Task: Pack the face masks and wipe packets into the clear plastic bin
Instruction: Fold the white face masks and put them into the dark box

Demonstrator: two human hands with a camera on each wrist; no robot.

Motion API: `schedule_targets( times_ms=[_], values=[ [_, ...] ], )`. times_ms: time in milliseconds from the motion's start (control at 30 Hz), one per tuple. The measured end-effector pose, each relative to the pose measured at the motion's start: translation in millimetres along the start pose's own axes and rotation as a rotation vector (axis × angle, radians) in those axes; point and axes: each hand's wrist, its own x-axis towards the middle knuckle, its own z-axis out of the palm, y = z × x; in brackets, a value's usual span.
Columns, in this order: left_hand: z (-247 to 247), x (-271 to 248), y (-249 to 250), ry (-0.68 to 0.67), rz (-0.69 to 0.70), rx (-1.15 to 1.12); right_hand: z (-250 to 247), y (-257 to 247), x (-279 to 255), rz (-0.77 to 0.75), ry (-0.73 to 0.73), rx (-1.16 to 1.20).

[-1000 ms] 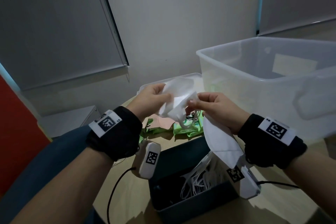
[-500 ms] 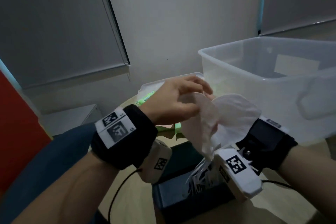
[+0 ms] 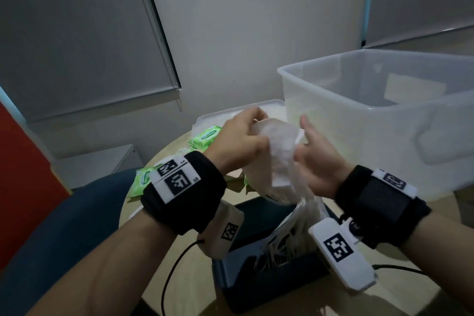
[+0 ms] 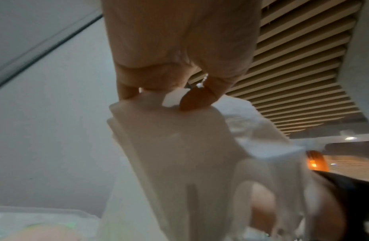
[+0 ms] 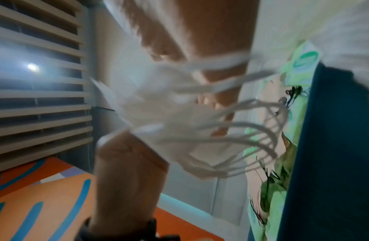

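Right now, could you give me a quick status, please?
Left hand grips mask stack; right hand open alongside. Clear bin close right, path unobstructed.

**Surroundings of the work area**

A round wooden table (image 3: 179,279) is seen below, with a dark blue box (image 3: 259,287) set on it near the front edge. Grey roller blinds (image 3: 77,33) are drawn over the windows behind. A red wall panel (image 3: 23,174) is visible at left, beside a blue chair back (image 3: 64,226).
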Motion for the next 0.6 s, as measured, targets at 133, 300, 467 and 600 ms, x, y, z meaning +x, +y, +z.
schedule_targets(
  times_ms=[133, 300, 467, 600],
  values=[
    [-7, 4, -20, 0.063, -0.146, -0.035, -5, -12, -13, 0.006, -0.110, -0.053],
    [8, -2, -16, 0.003, -0.153, -0.132, 13, 4, -4, -0.048, 0.055, -0.623],
    [3, -5, -9, -0.199, -0.130, -0.072, 16, -5, -6, -0.087, 0.119, -0.701],
    [-16, 0, -8, -0.220, 0.016, 0.122, 14, -6, -7, -0.118, 0.093, -0.790]
  ],
)
